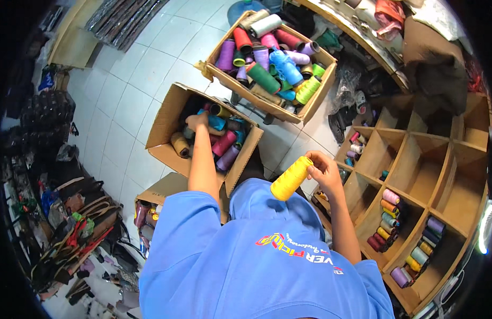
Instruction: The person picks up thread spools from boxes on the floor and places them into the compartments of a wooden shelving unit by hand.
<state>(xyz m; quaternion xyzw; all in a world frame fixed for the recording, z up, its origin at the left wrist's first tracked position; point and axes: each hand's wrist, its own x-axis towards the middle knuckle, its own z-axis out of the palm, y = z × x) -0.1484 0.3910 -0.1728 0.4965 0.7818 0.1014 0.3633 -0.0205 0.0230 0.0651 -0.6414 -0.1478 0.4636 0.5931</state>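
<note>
My right hand (324, 173) grips a cone of yellow thread (289, 179) by its narrow end, tilted above my lap. My left hand (197, 121) reaches down into an open cardboard box (163, 119) on my left. Its fingers are hidden among the thread cones there, so I cannot see whether they hold one. Beside that hand lies a blue thread cone (216, 123). A tan cone (180, 144), a dark pink cone (223, 143) and a purple cone (228, 158) lie nearer to me in the same box.
Beyond stands another carton (272, 109) heaped with thread cones of many colours. To my right is a wooden compartment shelf (411, 210), with rows of cones in some compartments. Another box of cones (142, 215) sits by my left arm. Bags and straps (86, 212) lie at far left.
</note>
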